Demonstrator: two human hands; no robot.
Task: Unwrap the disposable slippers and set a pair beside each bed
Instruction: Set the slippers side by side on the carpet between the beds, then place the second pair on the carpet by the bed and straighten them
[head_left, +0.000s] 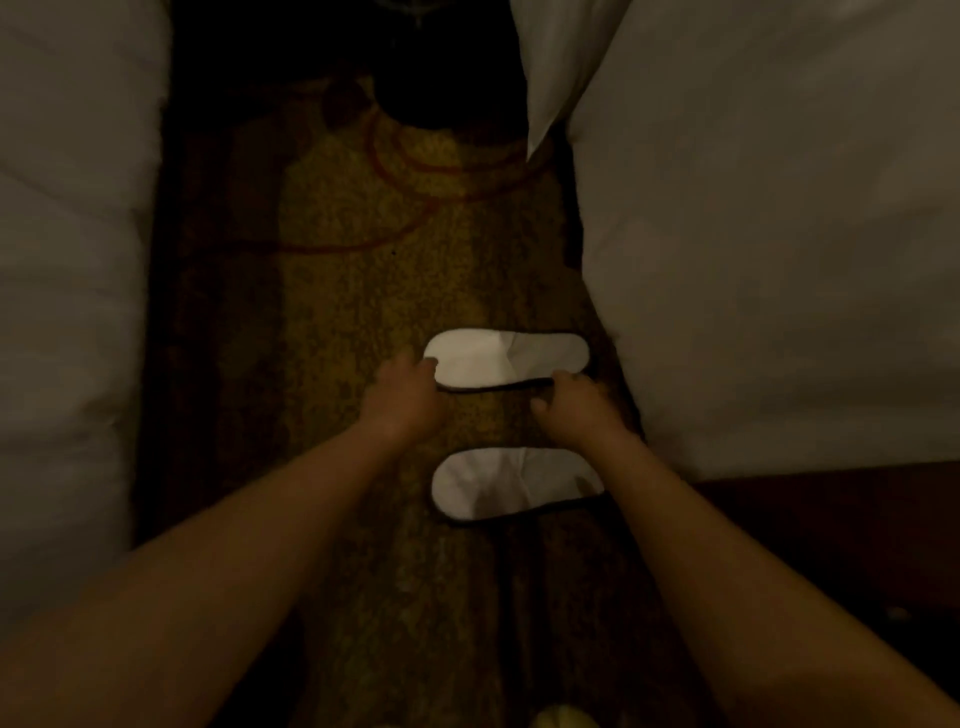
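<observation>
Two white disposable slippers lie side by side on the patterned carpet (363, 291), close to the right bed (769, 260). The far slipper (506, 358) is held at both ends: my left hand (402, 397) pinches its rounded left end and my right hand (574, 405) grips its near edge at the right end. The near slipper (511, 483) lies flat between my forearms, untouched. No wrapper shows on either slipper.
The left bed (72, 291) with white bedding bounds the narrow aisle. A white sheet corner (545, 104) hangs from the right bed. A dark object (441, 78) stands at the aisle's far end. Dark wooden furniture (831, 545) sits at lower right.
</observation>
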